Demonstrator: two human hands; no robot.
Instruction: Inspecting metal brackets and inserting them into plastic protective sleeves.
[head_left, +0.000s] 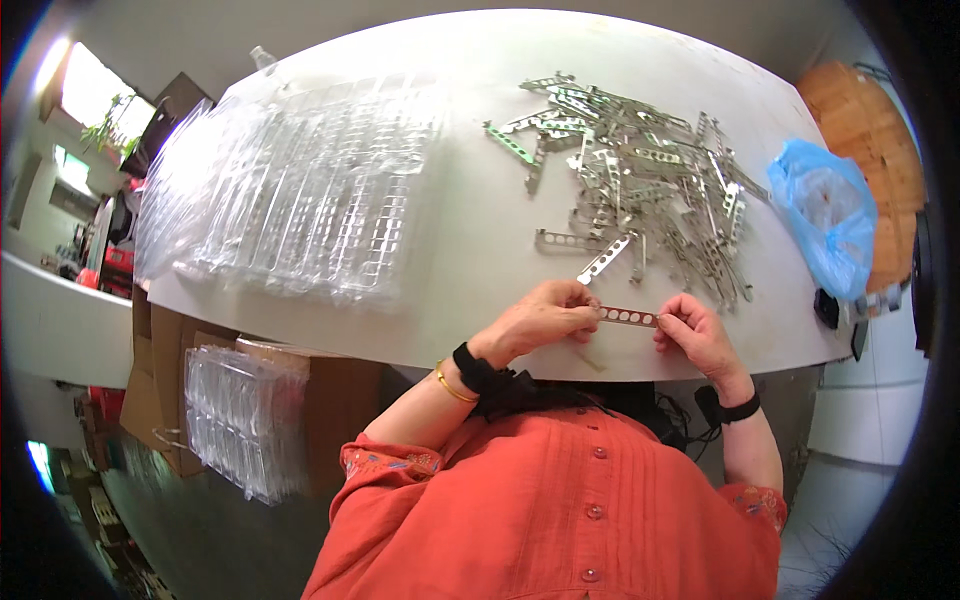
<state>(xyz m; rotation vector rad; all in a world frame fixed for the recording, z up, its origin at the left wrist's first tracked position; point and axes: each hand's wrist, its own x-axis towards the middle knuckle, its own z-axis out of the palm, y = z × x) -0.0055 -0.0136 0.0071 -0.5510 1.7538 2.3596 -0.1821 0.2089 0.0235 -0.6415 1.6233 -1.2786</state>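
Between my two hands, just above the near edge of the white table [470, 310], stretches a thin flat metal strip [628, 316] with a row of round holes. My left hand [545, 318] pinches its left end; the fingers of my right hand [695, 335] are closed on its right end. Right beyond my left hand lies another perforated metal strip [606, 259], tilted on the tabletop. Farther off spreads a loose pile of similar metal strips [640, 160], some with bent ends, overlapping in many directions.
Clear plastic blister trays [320, 190] in thin film cover the table's left side. A blue plastic bag [825, 215] sits at the right edge, by a round wooden stool [870, 160]. Below left, more clear trays [245, 420] rest at a cardboard box [340, 410].
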